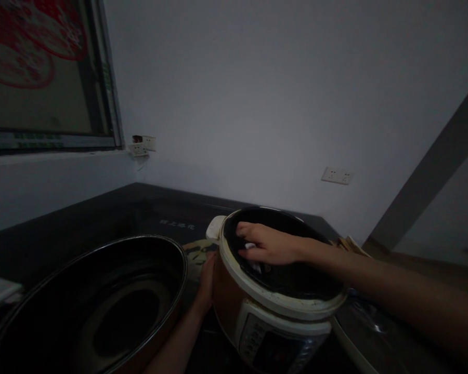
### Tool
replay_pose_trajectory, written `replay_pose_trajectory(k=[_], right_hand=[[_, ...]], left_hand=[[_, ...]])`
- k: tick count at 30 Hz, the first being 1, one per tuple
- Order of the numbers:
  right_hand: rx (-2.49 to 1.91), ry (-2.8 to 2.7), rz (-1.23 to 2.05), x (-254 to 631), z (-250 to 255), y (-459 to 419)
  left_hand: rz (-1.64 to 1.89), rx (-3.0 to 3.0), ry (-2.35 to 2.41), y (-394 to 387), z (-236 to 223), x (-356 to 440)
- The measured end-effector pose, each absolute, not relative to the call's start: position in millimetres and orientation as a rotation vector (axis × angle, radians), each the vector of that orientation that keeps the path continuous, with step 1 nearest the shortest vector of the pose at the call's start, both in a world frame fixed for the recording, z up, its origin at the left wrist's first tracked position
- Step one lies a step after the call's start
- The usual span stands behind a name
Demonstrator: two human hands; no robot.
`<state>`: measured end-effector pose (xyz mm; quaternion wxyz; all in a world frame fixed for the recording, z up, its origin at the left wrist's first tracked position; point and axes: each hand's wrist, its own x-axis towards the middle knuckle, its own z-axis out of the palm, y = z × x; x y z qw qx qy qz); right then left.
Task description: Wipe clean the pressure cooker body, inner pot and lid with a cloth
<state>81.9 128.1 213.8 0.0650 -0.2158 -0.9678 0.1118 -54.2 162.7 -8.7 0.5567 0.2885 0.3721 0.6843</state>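
An electric pressure cooker (228,306) with a brown body, a pale rim and a front control panel stands upright on the dark counter. Its top is a dark round area whose details are hard to see. Over that area, toward the left of the rim, is my right hand (267,243), palm down with fingers curled. A small white bit (250,245) shows between the fingers; what it belongs to is too dark to name. Against the cooker's left side lies my left hand (207,280), curved along the body, some fingers hidden. Beside it sits a large black pan (181,259).
A glass lid (374,322) with a light rim lies right of the cooker, partly under my right forearm. Wall sockets (337,175) and a loose socket box (139,150) are on the wall behind. A window (42,72) is at upper left. A pale handle-like piece (0,291) is at far left.
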Motion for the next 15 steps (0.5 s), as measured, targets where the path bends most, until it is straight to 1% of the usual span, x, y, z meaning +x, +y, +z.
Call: replay_pose_trajectory(k=[3,7,9,12,15], right_hand=[[-0.947,-2.723,0.255,67,210,131],[-1.329,-2.603,0.005,45,207,154],[-1.428,-2.589,-0.078,40,208,169],[-1.521,-2.538,-0.114,37,210,185],[-1.499,-2.581,-0.113,38,212,186]], left_hand=[[1.620,0.670,0.874,165,-12,-54],[1.612,0.665,0.851,165,-18,-53],[1.605,0.671,0.848,165,-19,-54],[1.597,0.688,0.853,163,-18,-55],[1.608,0.726,0.908,161,-13,-54]])
